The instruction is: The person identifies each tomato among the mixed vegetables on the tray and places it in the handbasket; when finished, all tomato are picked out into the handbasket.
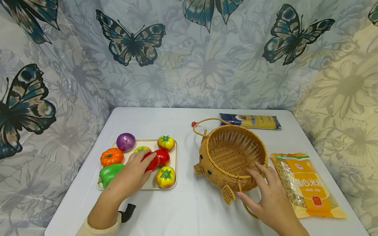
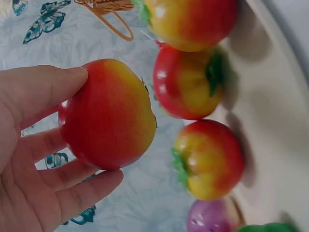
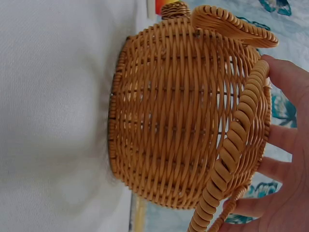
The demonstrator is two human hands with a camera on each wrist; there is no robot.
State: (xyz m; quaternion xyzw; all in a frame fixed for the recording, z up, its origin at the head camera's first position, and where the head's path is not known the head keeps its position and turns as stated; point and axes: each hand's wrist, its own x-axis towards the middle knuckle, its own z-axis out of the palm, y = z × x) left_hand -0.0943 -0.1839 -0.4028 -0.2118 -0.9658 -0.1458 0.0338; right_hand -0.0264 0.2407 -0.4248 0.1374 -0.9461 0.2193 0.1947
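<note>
My left hand grips a red and yellow tomato between thumb and fingers, over the cream tray. Other glossy tomatoes lie on that tray, with a purple round vegetable, an orange pumpkin and a green bell pepper. My right hand holds the near right rim of a brown wicker basket, its fingers over the rim and its thumb outside, beside the hanging handle. The basket stands upright, and its woven bottom shows bare.
Right of the basket lies an orange and yellow food bag. Behind it is a blue and yellow packet near the table's back edge. A small red ball shows by the basket's far handle. Butterfly-patterned fabric surrounds the white table.
</note>
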